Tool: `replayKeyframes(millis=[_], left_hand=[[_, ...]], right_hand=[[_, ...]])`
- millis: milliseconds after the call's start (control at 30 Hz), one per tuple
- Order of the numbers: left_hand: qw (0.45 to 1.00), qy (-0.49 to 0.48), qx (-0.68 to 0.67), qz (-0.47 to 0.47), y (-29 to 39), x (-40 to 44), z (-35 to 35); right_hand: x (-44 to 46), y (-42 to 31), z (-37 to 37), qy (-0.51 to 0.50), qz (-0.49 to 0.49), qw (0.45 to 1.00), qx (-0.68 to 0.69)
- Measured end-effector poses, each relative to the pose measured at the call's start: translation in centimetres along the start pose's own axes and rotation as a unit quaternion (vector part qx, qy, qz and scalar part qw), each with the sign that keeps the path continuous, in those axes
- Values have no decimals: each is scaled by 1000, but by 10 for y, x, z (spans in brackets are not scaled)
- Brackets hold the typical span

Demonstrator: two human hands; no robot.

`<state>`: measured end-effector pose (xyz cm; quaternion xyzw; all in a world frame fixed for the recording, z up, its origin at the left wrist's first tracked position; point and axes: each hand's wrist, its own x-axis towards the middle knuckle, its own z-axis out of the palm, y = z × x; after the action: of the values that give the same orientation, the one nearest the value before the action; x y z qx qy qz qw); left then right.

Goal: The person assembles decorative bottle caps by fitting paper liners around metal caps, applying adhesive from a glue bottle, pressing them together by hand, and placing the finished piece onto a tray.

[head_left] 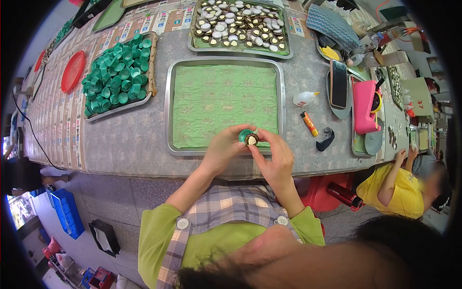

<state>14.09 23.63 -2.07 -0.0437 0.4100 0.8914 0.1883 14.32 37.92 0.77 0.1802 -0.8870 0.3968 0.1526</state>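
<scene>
Left: tray of cups (118, 74)
Middle: lined tray (224, 98)
Behind it: tray of discs (240, 26)
Right: bottle (303, 99), phone (338, 84)

Small cups (124, 73): green. Lined tray (226, 103): green liner, silver rim. Oval plate (73, 71): red. Tape dispenser (364, 107): pink. Phone (338, 83): black screen. Folded cloth (333, 26): blue-grey zigzag. Apron (231, 204): grey plaid with pale lines. Sleeves (161, 231): lime green. Glue stick (309, 124): orange and yellow.
</scene>
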Motion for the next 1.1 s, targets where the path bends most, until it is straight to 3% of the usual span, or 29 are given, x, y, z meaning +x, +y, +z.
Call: replayKeyframes(millis=[1100], left_hand=[[999, 31, -33, -31, 3, 2, 1]], right_hand=[[-5, 2, 6, 18, 6, 998, 65]])
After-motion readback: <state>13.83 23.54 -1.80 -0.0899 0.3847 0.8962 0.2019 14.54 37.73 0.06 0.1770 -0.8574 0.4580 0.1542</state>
